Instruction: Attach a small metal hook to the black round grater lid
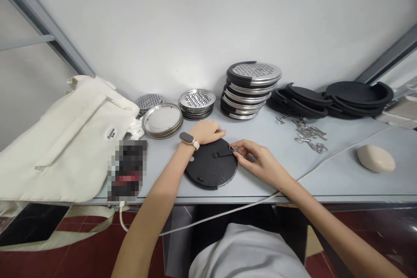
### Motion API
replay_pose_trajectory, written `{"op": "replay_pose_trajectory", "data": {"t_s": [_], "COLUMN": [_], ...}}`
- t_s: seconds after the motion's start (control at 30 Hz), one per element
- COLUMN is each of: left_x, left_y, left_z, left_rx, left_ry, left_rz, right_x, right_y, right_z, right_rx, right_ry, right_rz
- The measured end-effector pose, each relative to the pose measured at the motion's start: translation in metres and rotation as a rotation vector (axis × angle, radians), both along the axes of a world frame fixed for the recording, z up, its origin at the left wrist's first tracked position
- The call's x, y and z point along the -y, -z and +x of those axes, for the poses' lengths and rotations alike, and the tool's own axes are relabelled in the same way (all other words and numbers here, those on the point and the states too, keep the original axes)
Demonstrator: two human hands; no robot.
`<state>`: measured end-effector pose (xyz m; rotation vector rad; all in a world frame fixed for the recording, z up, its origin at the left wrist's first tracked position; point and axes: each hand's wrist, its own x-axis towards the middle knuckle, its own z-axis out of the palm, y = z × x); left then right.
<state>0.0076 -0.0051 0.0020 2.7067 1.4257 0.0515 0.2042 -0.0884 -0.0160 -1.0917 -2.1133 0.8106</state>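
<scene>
A round black disc lies flat on the grey table in front of me, with a short black strap across its top. My left hand, with a watch band at the wrist, lies on the disc's far edge, fingers stretched to the right. At the disc's right edge, my right hand pinches a small metal hook at the strap's end. The fingertips partly cover the hook. Several loose metal hooks lie on the table beyond my right hand.
Behind stand grater discs, plain metal discs, a tall stack of black-rimmed graters and black round holders. A cream bag and a blurred phone occupy the left. A white cable crosses near a beige rounded object.
</scene>
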Motion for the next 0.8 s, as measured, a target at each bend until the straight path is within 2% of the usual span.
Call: {"op": "replay_pose_trajectory", "data": {"t_s": [0.8], "left_x": [-0.0019], "left_y": [0.0027], "left_z": [-0.0007], "left_rx": [-0.003], "left_ry": [0.020], "left_rz": [0.019], "right_x": [-0.0006], "right_y": [0.0028], "right_z": [-0.0001], "right_rx": [-0.066], "right_ry": [-0.011], "right_rz": [-0.081]}}
